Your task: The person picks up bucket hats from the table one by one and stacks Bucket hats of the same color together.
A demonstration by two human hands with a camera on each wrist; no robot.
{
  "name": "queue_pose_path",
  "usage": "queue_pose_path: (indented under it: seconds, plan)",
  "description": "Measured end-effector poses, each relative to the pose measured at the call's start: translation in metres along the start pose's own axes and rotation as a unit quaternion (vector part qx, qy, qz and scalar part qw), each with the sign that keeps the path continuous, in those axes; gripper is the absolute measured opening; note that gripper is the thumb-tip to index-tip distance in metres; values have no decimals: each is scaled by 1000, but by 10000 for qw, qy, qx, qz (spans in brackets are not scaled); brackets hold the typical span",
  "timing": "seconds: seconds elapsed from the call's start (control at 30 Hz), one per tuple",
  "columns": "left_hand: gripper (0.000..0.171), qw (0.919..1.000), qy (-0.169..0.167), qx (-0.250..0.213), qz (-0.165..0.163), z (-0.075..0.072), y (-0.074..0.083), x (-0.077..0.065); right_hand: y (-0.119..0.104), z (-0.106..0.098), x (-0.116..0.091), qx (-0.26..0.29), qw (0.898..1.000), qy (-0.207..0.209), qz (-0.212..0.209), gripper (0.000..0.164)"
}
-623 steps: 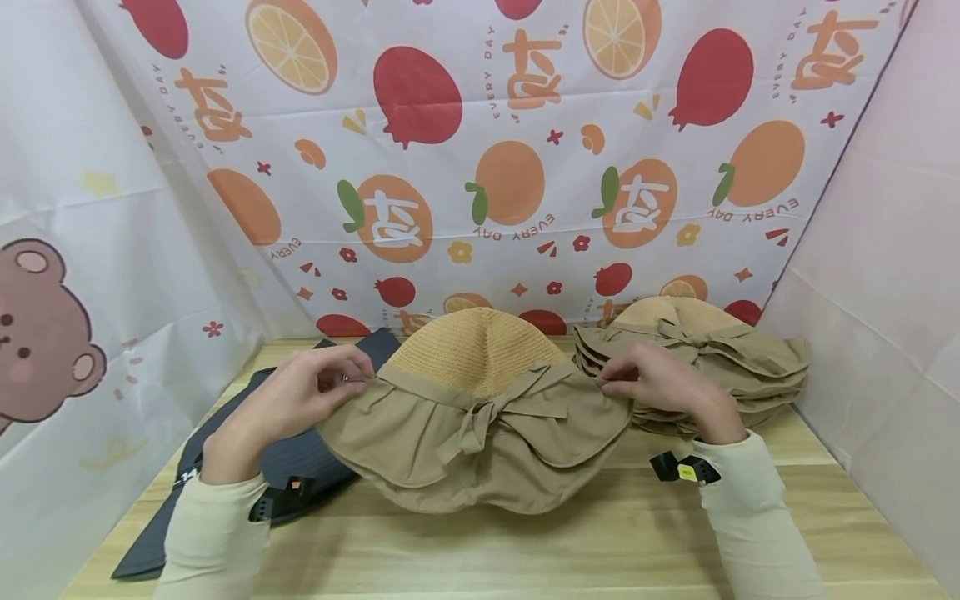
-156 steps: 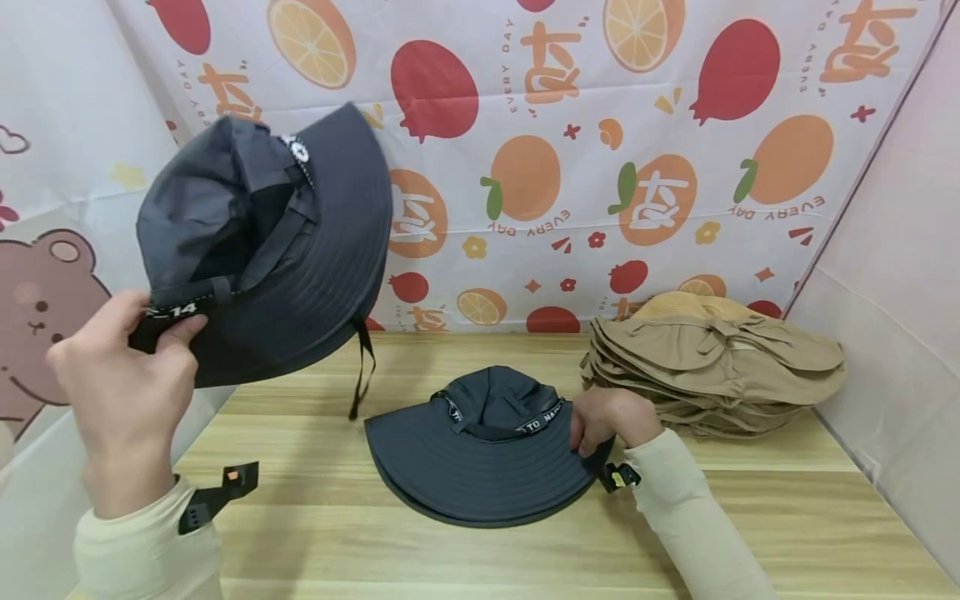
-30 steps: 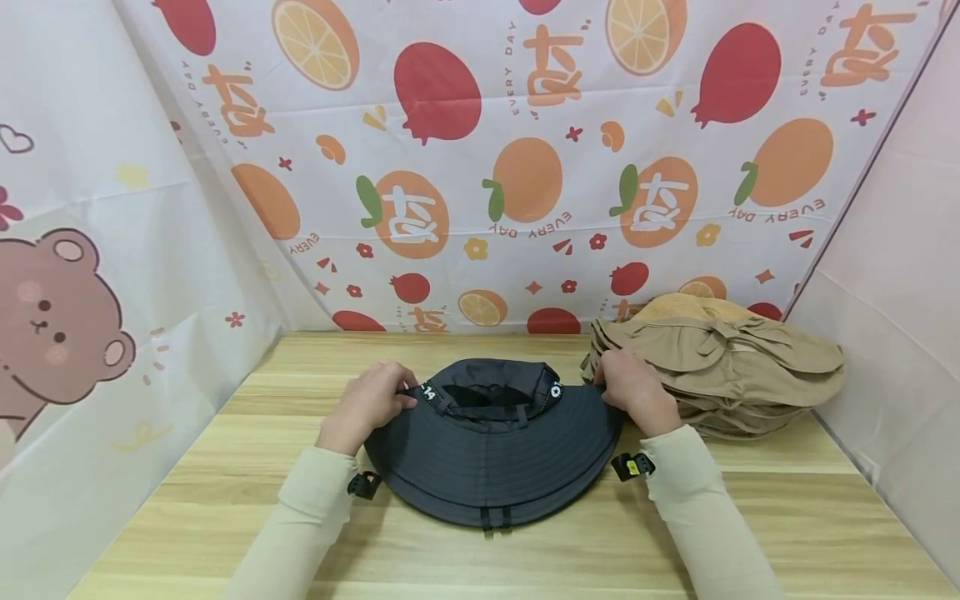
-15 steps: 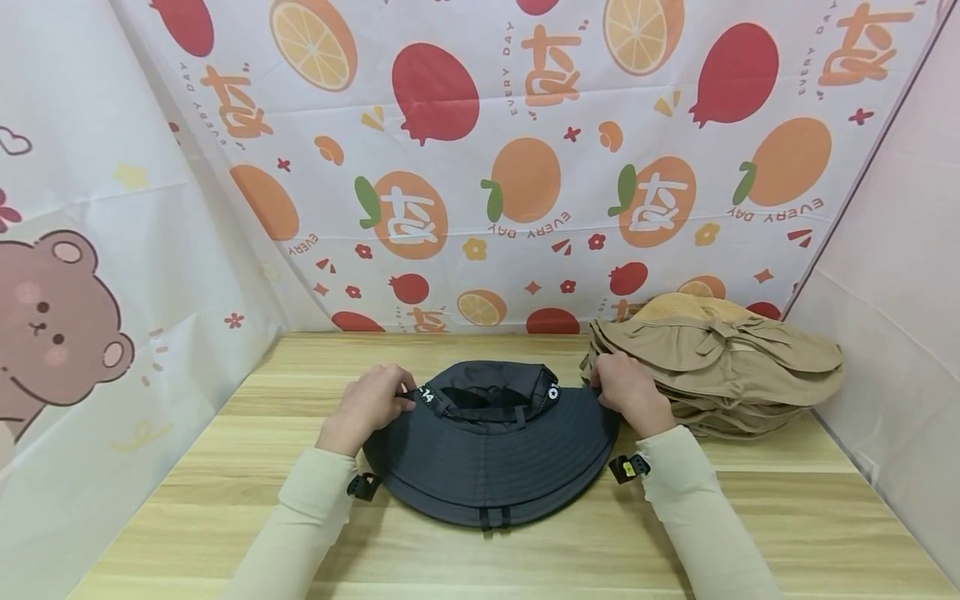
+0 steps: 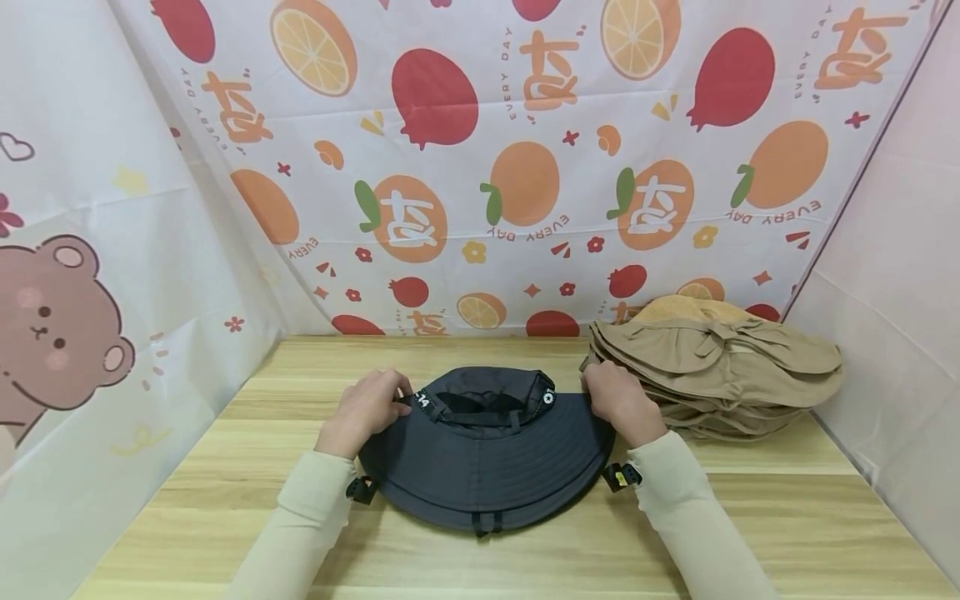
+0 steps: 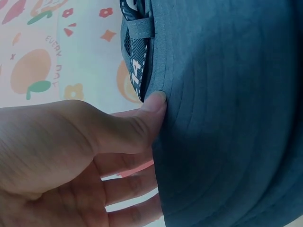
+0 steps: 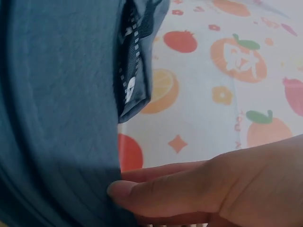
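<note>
Dark navy wide-brimmed sun hats lie stacked at the middle of the table, folded flat with the brim curving toward me. A doubled brim edge shows below. My left hand pinches the left end of the brim, beside the white-lettered band. In the left wrist view, the thumb presses on the brim's top while the other fingers go behind it. My right hand holds the brim's right end. Its thumb lies on the cloth in the right wrist view; the fingertips behind are hidden. How many hats are stacked cannot be told.
A pile of tan hats with straw crowns and bows stands at the back right, close to my right hand. The wooden table meets a fruit-print curtain behind and white cloth sides at left and right.
Earlier both hands held a tan hat, now on the right pile. Later my left hand lifted one dark hat; it now lies on the other. Lately, the hats and right hand have shifted slightly left.
</note>
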State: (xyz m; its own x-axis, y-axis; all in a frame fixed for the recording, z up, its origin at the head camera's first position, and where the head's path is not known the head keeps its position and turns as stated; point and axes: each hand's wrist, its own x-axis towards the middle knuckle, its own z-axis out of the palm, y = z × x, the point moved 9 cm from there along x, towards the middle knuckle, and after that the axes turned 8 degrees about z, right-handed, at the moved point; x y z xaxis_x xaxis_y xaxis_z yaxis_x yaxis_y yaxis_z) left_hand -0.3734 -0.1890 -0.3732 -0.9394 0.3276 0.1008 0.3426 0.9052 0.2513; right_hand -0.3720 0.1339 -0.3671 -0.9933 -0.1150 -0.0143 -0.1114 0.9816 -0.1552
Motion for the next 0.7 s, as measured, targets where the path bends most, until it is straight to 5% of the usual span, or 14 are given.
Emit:
queue_pose_path:
  seconds: [0.23,0.4,0.7]
  plan:
    - [16,10000,-2,-11,19,1,-1,1,-15,-2,-8,-101,9994,-262,-210,11]
    - [15,10000,-69,16,39,4,-1,2,-29,9,-15,104,9942,-920,-546,31]
    - [25,9994,-179,222,186,6,12,-2,-31,28,-21,51,9821,-1812,-511,39]
